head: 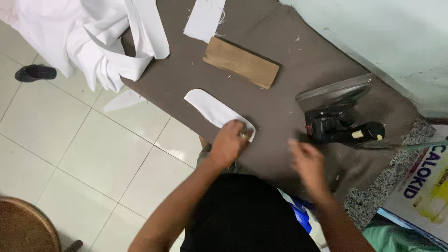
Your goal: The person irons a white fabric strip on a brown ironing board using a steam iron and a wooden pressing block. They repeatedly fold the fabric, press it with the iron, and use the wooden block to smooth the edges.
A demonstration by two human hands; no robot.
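We press a curved white fabric piece [217, 111] flat on the brown padded board [280, 107], near its front edge. Our left hand [229, 141] lies palm down on the piece's near end, fingers together and bent over the cloth, the forearm running back toward our body. Our right hand [305, 161] hovers over bare board just right of it, blurred, fingers loosely spread and holding nothing we can make out. Just beyond that hand an iron [338, 114] lies tipped on its side. Farther up the board sits a wooden block [241, 62], with a white strip [204, 18] past it. A white garment [88, 37] hangs off the board's left end over the tiled floor [70, 154].
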